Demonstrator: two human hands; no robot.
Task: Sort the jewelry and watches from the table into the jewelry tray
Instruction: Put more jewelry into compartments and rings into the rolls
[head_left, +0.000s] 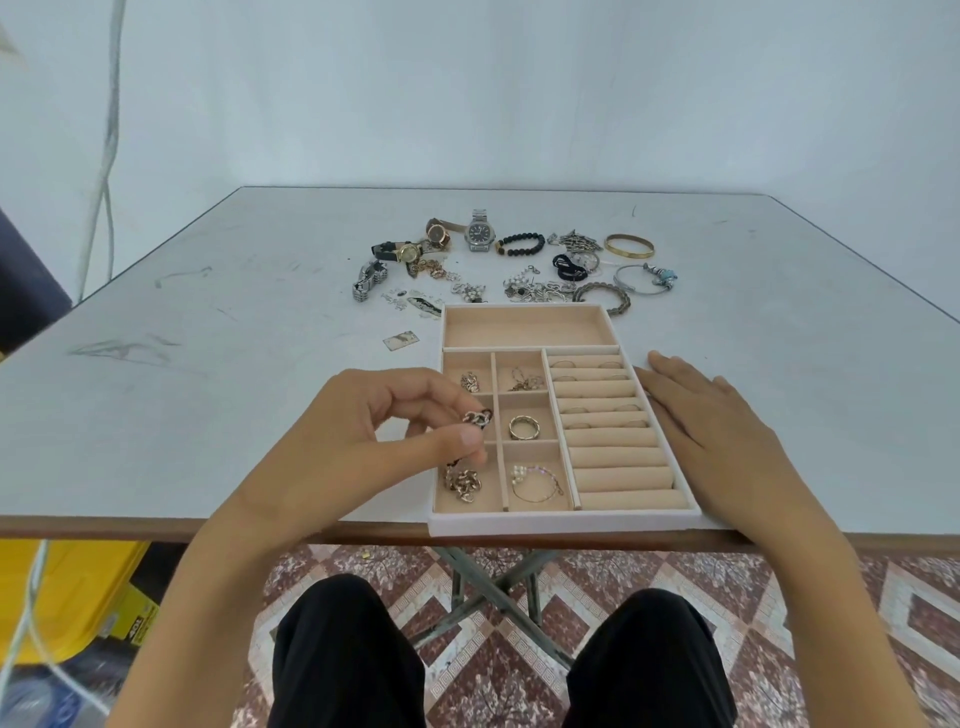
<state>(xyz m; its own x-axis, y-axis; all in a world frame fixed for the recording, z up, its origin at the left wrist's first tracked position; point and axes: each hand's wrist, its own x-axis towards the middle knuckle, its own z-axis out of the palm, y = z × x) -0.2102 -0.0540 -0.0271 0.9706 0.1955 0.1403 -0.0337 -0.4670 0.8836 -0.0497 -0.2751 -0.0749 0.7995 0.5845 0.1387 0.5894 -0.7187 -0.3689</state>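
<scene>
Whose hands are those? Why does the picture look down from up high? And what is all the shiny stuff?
There is no machine here. The camera sits on a person's head, so you see what they see. Those are their own two hands. The left hand pinches a chunky chain, and its lower end lies in the tray's near left box. The right hand lies flat beside the tray. A ring and a few other pieces are already sorted in. Farther back on the table wait watches and bracelets.

Chain bracelet (470, 457) dangling into tray (563, 522)
</scene>
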